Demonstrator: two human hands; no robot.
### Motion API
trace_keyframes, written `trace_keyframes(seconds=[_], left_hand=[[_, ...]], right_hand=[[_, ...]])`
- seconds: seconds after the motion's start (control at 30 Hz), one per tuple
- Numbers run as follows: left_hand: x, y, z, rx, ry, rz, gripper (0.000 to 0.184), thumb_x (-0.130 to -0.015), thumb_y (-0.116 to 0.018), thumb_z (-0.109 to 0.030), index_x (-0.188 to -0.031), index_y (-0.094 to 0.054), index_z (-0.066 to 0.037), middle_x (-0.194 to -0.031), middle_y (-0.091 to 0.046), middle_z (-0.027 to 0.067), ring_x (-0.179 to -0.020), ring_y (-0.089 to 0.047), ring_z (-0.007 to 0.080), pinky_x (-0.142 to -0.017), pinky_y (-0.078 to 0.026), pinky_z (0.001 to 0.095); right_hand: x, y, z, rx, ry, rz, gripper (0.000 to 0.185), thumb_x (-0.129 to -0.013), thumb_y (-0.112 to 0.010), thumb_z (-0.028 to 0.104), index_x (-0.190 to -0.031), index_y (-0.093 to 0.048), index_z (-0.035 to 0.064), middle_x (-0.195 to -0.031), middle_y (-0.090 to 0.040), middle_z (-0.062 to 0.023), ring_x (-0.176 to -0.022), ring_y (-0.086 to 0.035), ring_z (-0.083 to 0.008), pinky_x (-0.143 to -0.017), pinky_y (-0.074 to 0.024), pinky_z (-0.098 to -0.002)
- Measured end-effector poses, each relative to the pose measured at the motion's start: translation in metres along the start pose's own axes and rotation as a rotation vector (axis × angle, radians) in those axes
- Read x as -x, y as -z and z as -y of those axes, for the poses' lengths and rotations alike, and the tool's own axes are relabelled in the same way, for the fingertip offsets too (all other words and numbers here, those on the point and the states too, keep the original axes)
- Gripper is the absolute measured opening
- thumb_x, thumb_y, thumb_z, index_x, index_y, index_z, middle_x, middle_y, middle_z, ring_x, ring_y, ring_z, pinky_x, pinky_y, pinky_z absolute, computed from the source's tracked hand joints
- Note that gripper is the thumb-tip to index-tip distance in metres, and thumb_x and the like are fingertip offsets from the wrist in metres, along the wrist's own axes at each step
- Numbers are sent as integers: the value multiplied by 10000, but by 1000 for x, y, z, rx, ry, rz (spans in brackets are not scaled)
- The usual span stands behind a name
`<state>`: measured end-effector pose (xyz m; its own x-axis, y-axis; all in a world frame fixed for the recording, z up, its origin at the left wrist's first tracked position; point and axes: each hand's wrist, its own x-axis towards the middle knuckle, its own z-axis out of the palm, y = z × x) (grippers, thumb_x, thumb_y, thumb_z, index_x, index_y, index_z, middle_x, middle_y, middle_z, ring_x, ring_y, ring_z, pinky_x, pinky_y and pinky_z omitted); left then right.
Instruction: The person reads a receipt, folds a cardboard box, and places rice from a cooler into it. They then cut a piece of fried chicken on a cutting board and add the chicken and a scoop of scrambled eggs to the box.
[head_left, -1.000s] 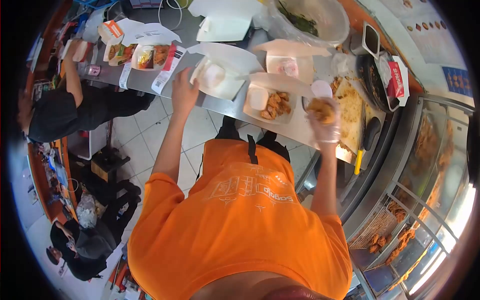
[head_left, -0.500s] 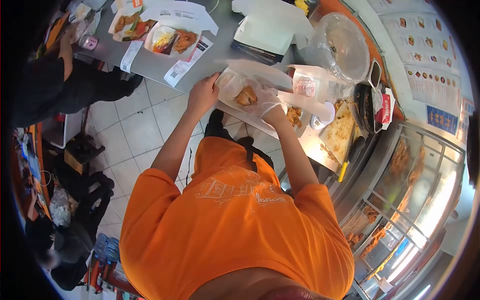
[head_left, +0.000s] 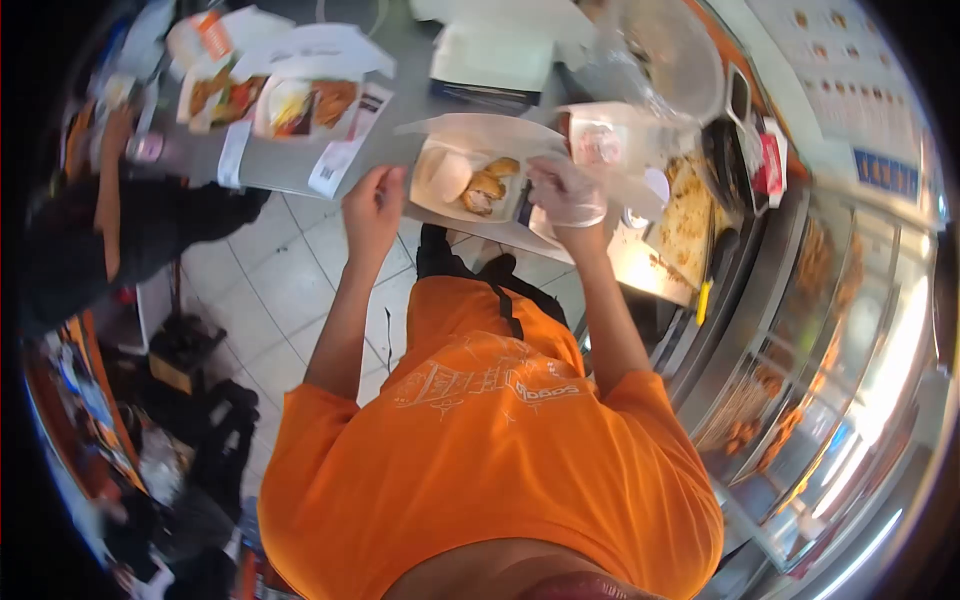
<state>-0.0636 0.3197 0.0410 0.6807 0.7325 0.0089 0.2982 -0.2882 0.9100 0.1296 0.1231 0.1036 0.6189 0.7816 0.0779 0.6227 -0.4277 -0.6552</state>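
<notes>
An open white takeaway box (head_left: 436,208) holds a white mound of rice (head_left: 448,176) and several browned chicken pieces (head_left: 484,190). My left hand (head_left: 373,205) is bare, its fingers curled beside the box's left edge, with nothing visible in them. At the box's right side is my right hand (head_left: 567,193) in a clear plastic glove. Its fingers are drawn together, somewhat blurred, and I cannot make out whether anything is between them. Behind the right hand stands another open box with a red-printed packet (head_left: 600,146) in it.
Two filled boxes (head_left: 305,110) stand at the left beside paper receipts (head_left: 330,170). A crumb-covered cutting board (head_left: 680,235) and yellow-handled knife (head_left: 703,300) lie right. Farther back are stacked boxes (head_left: 490,60) and a plastic-lined tub (head_left: 665,50). Another person's arm (head_left: 110,190) is at far left.
My right hand has moved out of the box to its right side, uncovering the chicken. My left hand has come off the box's left edge. The camera view has shifted.
</notes>
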Motion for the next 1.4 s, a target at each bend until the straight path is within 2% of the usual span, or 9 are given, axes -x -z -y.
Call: trace_keyframes(seconds=[0.07,0.17,0.27,0.37,0.43,0.8,1.0,1.07,1.4], left_hand=[[7,-2,-21,148,14,-39,214,-982,-585,-161,-890,-690,0,-649,-630,32,-590,-536,88,-594,-459,253],[12,-26,-35,292,-44,41,232,-996,-564,-180,-928,-679,9,-855,-698,72,-724,-629,132,-643,-505,270],[9,-62,-102,235,-331,226,308,-1019,-506,-200,-880,-648,35,-746,-620,59,-613,-549,131,-550,-460,268],[24,-115,-187,253,-596,446,277,-992,-495,-143,-809,-603,35,-648,-569,73,-579,-548,162,-564,-443,284],[31,-156,-216,337,-583,627,280,-1001,-478,-159,-855,-623,32,-651,-582,74,-564,-562,157,-554,-442,284],[286,-408,-485,671,-1592,1314,183,-943,-533,-3,-1094,-634,-24,-721,-654,50,-525,-578,141,-513,-463,283],[425,-472,-657,1131,-1476,1272,301,-1030,-425,-90,-1312,-510,-28,-1235,-617,165,-1036,-641,219,-855,-527,321],[462,-497,-717,1255,-1592,989,357,-1021,-487,-137,-1369,-475,-59,-1341,-552,168,-1183,-587,238,-919,-524,324],[520,-478,-758,1323,-1019,2229,634,-905,-656,-46,-1458,-346,-59,-1465,-372,132,-1290,-462,235,-996,-483,359]], right_hand=[[12,37,5,-438,-553,-81,153,-895,-609,63,-1003,-714,36,-868,-707,-103,-840,-678,-237,-725,-549,-349],[57,73,-56,47,165,-493,177,-844,-678,50,-1014,-693,3,-948,-693,-114,-875,-663,-215,-770,-552,-355],[99,117,-58,-783,-712,-412,192,-874,-666,48,-1056,-694,-5,-943,-697,-95,-857,-677,-167,-726,-561,-304],[159,131,-115,-417,-261,-816,206,-896,-625,41,-1085,-690,-10,-917,-699,-96,-761,-679,-155,-679,-565,-273],[210,168,-108,-878,-685,-748,219,-898,-598,-7,-1096,-693,4,-931,-699,-96,-826,-679,-129,-735,-568,-282],[583,195,-176,-263,-851,-1344,318,-828,-558,-23,-1103,-698,55,-990,-716,-128,-843,-705,-237,-780,-563,-311],[704,158,-145,896,-940,-1298,222,-900,-568,40,-1096,-669,23,-886,-714,-106,-738,-695,-178,-641,-559,-287],[703,160,-114,-645,-1179,-1757,211,-955,-559,103,-1118,-652,7,-834,-702,-97,-643,-658,-133,-563,-541,-271],[675,115,-162,-660,-1174,-1570,216,-957,-561,84,-1128,-649,-15,-931,-696,-121,-717,-656,-130,-601,-550,-279]])
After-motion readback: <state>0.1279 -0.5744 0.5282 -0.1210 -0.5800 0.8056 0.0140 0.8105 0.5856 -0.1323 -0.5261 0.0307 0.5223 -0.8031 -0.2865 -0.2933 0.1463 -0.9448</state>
